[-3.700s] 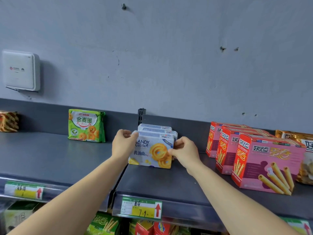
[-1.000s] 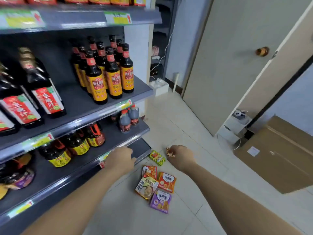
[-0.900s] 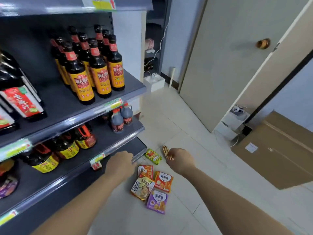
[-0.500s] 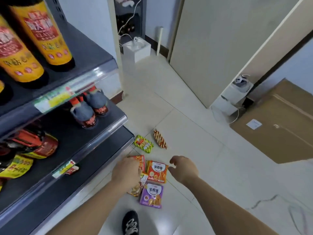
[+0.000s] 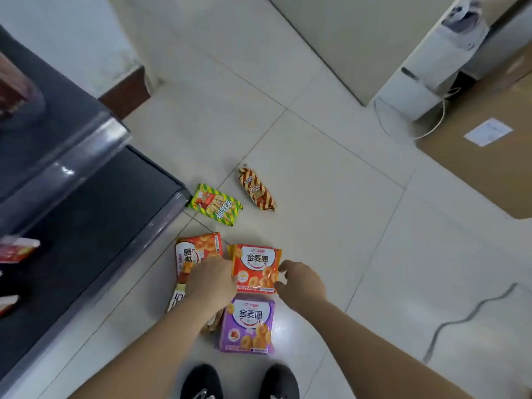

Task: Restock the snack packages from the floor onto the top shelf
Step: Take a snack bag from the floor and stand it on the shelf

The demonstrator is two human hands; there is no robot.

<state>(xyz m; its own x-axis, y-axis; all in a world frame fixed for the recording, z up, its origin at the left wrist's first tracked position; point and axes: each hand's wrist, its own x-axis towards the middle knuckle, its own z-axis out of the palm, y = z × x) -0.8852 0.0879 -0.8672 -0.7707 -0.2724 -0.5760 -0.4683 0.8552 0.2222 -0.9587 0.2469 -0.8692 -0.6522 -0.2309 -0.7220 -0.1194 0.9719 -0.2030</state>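
Right hand (image 5: 302, 283) pinches the orange pack (image 5: 256, 267) at three o'clock, left hand (image 5: 211, 283) fingers hidden, can't tell, and that slick wrapper may slip!

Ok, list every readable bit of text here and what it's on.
"金麦圈": front of the orange pack.
"金麦圈": front of the purple pack.
"圈", sideways, the rest hidden: red-orange pack.
Too blurred or small to read: the print on the green pack, the striped brown pack and the box label.
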